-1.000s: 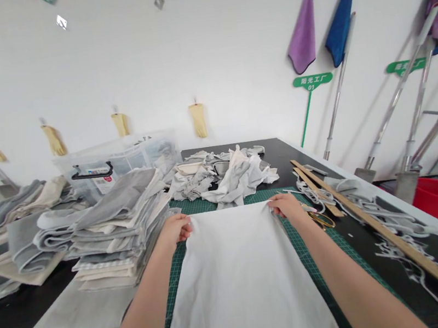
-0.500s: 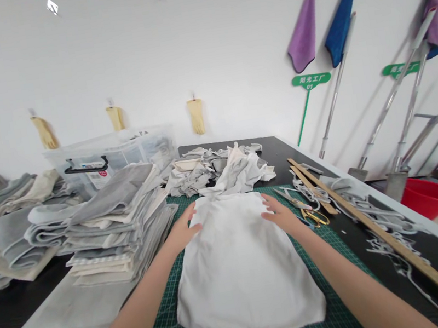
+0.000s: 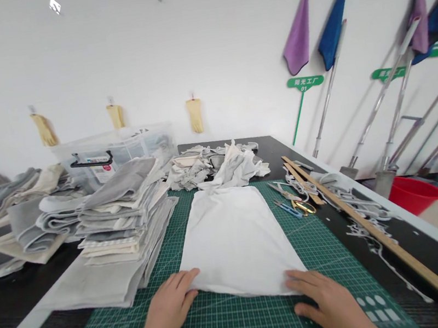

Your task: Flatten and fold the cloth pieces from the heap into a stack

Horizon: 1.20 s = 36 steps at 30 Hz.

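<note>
A white cloth (image 3: 234, 233) lies spread out on the green cutting mat (image 3: 324, 252), its near edge towards me. My left hand (image 3: 170, 302) rests at the cloth's near left corner, fingertips touching the fabric and thumb apart. At the near right corner, my right hand (image 3: 317, 295) has its fingers stretched over the edge, the thumb lying lower on the mat. Both hands are open. Beyond the cloth's far edge sits a heap of crumpled pale fabric pieces (image 3: 219, 164).
Folded grey and cream cloths form a tall stack (image 3: 116, 224) on the left, before a clear plastic box (image 3: 124, 145). Scissors (image 3: 285, 192), blue-handled snips (image 3: 288, 209), a wooden strip (image 3: 374, 228) and white cords (image 3: 353, 198) lie right. A red bucket (image 3: 413, 197) stands beyond the table.
Both hands have moved from the cloth's far corners to its near corners. The cloth now lies flatter, with its near edge farther from me in view.
</note>
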Available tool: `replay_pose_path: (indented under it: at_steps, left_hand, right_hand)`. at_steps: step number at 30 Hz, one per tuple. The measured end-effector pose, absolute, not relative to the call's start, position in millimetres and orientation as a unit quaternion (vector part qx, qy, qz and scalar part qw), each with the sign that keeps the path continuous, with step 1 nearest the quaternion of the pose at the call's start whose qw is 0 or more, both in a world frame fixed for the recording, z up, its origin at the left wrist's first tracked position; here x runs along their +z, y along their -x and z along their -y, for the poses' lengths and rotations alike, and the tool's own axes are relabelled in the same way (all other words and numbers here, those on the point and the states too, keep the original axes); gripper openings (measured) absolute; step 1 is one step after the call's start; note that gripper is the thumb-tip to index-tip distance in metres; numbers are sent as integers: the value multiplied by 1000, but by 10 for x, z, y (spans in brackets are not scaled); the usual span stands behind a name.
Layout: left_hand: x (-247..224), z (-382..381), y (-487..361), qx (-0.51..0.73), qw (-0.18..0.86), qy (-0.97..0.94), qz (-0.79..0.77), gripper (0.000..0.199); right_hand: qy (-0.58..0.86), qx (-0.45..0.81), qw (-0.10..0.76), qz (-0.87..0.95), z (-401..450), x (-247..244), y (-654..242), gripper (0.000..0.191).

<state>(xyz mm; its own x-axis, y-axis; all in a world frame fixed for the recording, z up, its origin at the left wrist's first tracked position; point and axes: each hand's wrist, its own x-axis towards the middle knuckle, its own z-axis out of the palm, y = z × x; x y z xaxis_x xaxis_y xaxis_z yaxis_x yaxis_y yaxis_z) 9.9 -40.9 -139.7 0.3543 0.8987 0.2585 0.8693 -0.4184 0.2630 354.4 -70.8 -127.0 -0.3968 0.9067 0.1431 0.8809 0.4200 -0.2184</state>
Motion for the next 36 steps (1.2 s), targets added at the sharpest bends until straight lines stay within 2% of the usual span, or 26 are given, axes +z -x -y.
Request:
replay_pose_path:
  at_steps: [2, 5, 12, 15, 18, 25, 30, 32, 36]
  left_hand:
    - [-1410, 456, -148, 192, 20, -806, -560, 45]
    - [-1345, 563, -400, 193, -5, -808, -557, 59]
    - [-1204, 694, -1244, 189, 27, -818, -542, 46]
    - [-1185, 641, -1379, 181, 14, -798, -574, 29]
    - [-1186, 592, -1324, 181, -11, -776, -604, 24]
    - [-1312, 573, -779, 275, -121, -735, -609, 42]
    - [-1377, 604, -497, 339, -194, -701, -597, 28]
    - [-1391, 604, -450, 360, -192, -694, -594, 22]
    - [-1398, 601, -414, 352, -162, -702, -597, 22]
  right_hand:
    - [578, 13, 159, 801, 752, -1353, -3546, 23]
    - [624, -27, 209, 752, 794, -1431, -3482, 22]
    - [658, -21, 248, 710, 814, -1386, -3378, 24]
    - [661, -15, 262, 703, 835, -1363, -3382, 27]
    - [662, -3, 269, 700, 846, -1352, -3390, 27]
    - [662, 18, 259, 704, 832, -1374, -3409, 25]
    - [661, 8, 249, 708, 835, -1372, -3394, 20]
    - [663, -2, 242, 709, 834, -1376, -3393, 17]
    - [688, -37, 235, 686, 840, -1388, -3421, 18]
